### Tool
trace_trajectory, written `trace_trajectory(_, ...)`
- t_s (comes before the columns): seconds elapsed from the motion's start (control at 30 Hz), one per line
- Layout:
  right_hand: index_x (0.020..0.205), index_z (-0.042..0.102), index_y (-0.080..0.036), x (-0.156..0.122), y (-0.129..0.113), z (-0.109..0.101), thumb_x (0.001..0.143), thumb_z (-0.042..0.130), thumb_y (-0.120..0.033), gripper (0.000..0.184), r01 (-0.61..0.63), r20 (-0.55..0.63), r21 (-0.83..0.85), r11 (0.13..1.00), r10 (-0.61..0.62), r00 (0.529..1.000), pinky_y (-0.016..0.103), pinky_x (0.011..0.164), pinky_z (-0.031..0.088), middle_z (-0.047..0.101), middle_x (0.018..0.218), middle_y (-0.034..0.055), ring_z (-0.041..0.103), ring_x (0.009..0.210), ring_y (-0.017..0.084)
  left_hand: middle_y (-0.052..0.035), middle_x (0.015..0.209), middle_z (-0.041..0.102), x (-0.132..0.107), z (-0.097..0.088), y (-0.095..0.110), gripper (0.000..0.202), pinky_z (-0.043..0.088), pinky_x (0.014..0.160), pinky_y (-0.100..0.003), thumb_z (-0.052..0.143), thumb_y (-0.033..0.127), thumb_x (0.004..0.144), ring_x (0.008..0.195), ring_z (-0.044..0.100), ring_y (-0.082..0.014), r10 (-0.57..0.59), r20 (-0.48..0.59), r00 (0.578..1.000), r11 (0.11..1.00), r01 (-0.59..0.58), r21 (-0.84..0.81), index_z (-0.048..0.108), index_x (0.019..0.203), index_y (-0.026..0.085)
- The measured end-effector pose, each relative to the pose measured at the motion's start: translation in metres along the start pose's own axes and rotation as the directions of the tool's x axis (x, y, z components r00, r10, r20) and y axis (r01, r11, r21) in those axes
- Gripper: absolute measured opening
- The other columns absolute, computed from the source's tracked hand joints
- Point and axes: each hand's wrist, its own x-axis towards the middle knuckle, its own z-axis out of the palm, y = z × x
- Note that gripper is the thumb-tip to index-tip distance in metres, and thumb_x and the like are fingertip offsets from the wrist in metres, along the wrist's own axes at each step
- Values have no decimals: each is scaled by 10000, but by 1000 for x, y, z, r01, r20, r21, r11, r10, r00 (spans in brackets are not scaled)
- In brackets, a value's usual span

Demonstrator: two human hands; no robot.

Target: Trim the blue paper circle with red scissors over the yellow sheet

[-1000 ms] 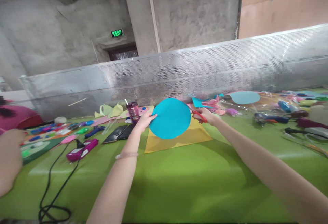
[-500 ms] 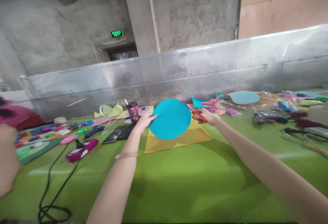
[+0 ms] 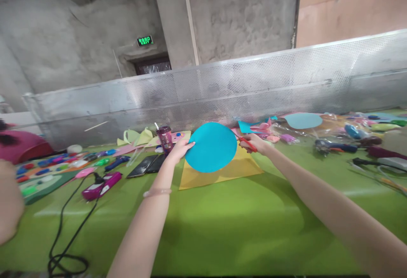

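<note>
A blue paper disc (image 3: 211, 147) is held upright above the green table (image 3: 222, 231). My left hand (image 3: 179, 149) pinches its left edge, fingers closed on the paper. At the disc's right edge my right hand (image 3: 257, 143) grips red-handled scissors (image 3: 247, 143), whose blades meet the paper. A yellow paper sheet (image 3: 222, 169) lies flat on the table just under the disc.
A purple glue gun (image 3: 101, 186) with a black cord (image 3: 63, 231) lies at left beside two dark phones (image 3: 146, 165) and a maroon cup (image 3: 165, 139). Another person's hand (image 3: 9, 206) shows at far left. Craft scraps and tools (image 3: 343, 136) crowd the right. A perforated metal barrier (image 3: 254, 87) runs behind.
My hands, the disc and the scissors have stayed nearly still. The other person's hand at far left has drawn back and lower toward the frame's edge.
</note>
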Motion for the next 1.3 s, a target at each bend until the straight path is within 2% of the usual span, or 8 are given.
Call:
trace_trajectory(0.43,666,539,-144,8,15,-2,633,499,-234,104,4,-11,-20,1000,-4,1000,220,396,344,465,520,-20,425,401,77,-59,876,686,-3,2,6,348,458,779,-361,668,398,608,843,608,-229,-16,-29,999,1000,16,-7,659,863,162)
trace_trajectory(0.77,551,457,-162,8,14,-1,626,522,-231,121,2,-19,-44,999,-2,1000,209,386,338,446,503,-23,411,401,67,-58,812,686,-3,-1,9,297,459,731,-337,628,389,649,821,602,-228,-6,-72,997,993,15,120,662,836,160)
trace_trajectory(1.07,605,524,-153,9,11,0,618,577,-261,121,-71,-31,-27,997,70,997,205,380,337,466,536,-20,406,404,61,-44,746,681,-2,-5,6,299,458,710,-329,634,398,638,804,601,-236,29,-98,995,981,-9,196,670,816,161)
trace_trajectory(1.2,610,512,-155,9,11,-1,624,581,-271,136,-74,-41,-19,997,73,996,206,384,335,483,537,-15,428,412,70,-47,773,680,0,-9,3,326,457,733,-327,644,417,626,823,600,-232,39,-126,991,985,-17,175,666,824,159)
trace_trajectory(1.3,570,498,-158,8,12,-5,641,576,-291,170,-48,37,-116,992,53,998,222,400,329,479,489,-9,439,409,88,-56,842,677,3,-14,-1,376,464,743,-325,667,441,596,838,600,-222,53,-195,979,997,-42,61,655,845,159)
